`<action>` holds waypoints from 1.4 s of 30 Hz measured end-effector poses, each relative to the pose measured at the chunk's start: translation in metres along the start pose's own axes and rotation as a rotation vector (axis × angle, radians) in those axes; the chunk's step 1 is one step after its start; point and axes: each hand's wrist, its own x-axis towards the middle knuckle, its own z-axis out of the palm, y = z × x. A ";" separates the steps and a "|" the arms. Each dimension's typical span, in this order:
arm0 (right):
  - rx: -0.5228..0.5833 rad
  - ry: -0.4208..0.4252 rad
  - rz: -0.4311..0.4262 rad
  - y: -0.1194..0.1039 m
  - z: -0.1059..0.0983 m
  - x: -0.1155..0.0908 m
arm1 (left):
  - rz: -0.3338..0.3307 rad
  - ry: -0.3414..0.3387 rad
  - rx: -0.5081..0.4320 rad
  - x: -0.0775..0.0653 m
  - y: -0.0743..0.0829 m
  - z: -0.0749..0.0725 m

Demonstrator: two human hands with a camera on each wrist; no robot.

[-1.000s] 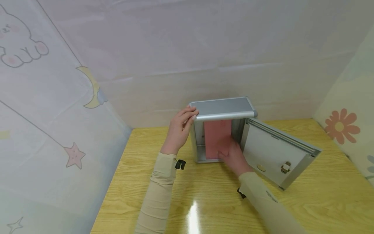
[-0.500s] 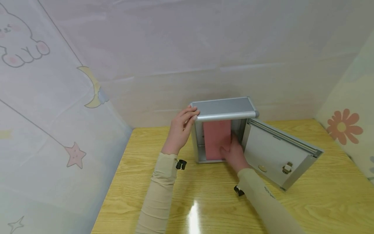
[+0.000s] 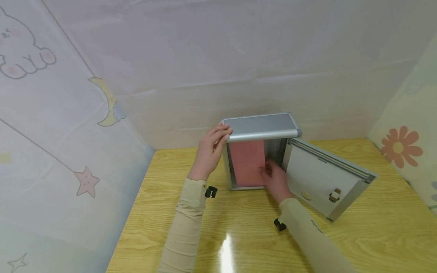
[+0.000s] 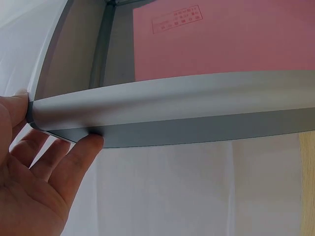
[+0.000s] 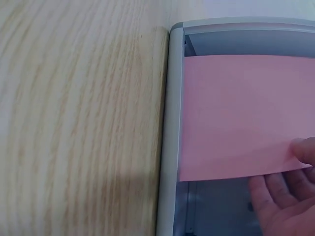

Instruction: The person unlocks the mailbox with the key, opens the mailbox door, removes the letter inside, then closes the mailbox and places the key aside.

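A grey metal box point(image 3: 261, 127) with a silver frame stands on the table, its front door point(image 3: 321, 176) swung out to the right. Inside it a pink envelope point(image 3: 247, 163) stands upright, leaning slightly left; a small red printed block shows on it in the left wrist view. My left hand point(image 3: 209, 151) grips the box's top left corner, thumb and fingers spread around the frame. At the envelope's right edge is my right hand point(image 3: 274, 180), pinching it with the thumb point(image 5: 304, 150) on the front and the fingertips hidden behind.
A latch point(image 3: 334, 195) and an oval yellowish disc point(image 3: 305, 195) sit on the door's inner face. The wooden table point(image 3: 246, 227) extends under the box, and a pale wall covering point(image 3: 191, 94) rises behind it.
The envelope has shifted left inside the box and now tilts slightly. My right hand has moved to its right edge, while my left hand stays on the box corner.
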 end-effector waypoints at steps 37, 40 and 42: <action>-0.461 -0.051 -0.490 -0.012 -0.083 -0.085 | 0.015 0.009 0.013 0.000 -0.002 0.001; -0.500 -0.081 -0.523 -0.015 -0.085 -0.096 | 0.013 0.002 0.024 0.000 -0.001 0.000; -0.510 -0.087 -0.538 -0.013 -0.084 -0.101 | 0.010 -0.001 0.024 0.000 -0.001 -0.001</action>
